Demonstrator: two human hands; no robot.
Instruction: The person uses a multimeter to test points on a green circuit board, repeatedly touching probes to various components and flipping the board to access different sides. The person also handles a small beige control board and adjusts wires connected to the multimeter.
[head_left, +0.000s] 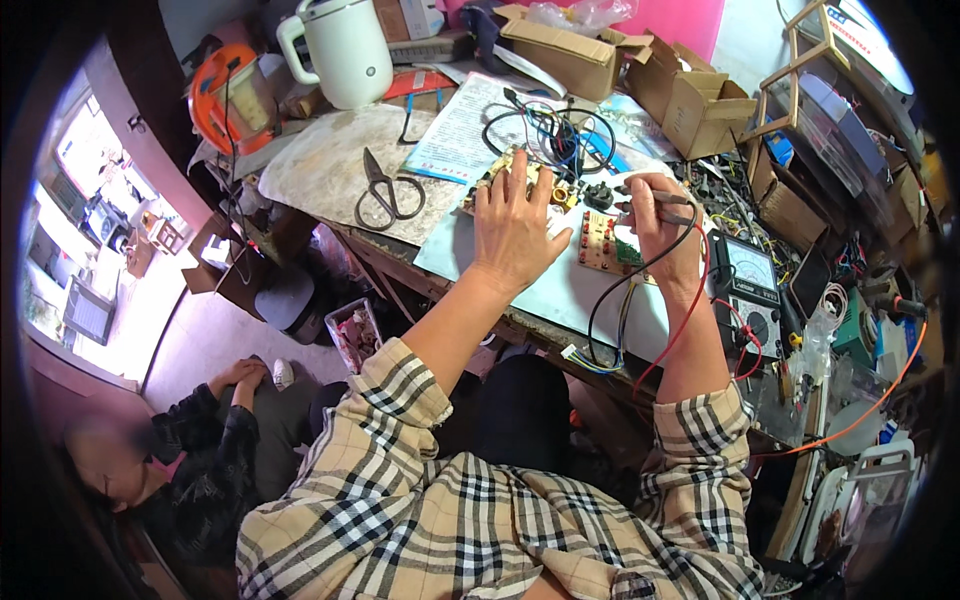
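Note:
My left hand (515, 220) lies palm down with its fingers spread, touching a circuit board (483, 192) crowded with parts; the hand covers much of that board. In my right hand (662, 232) are pen-like test probes (678, 213), held in closed fingers with their tips pointing left. A black and a red test lead (706, 275) hang down from them. Beneath the right hand sits a second, tan board (598, 246) with red parts and a bundle of thin wires. An analog multimeter (748, 275) stands right of that hand.
Black-handled scissors (387, 192) lie at the left of the table. Behind the boards are coiled cables (560, 135), a printed sheet (450, 125) and cardboard boxes (565, 55). A white jug-shaped appliance (345, 55) stands at the back. Another person (215, 430) sits at lower left, hands together.

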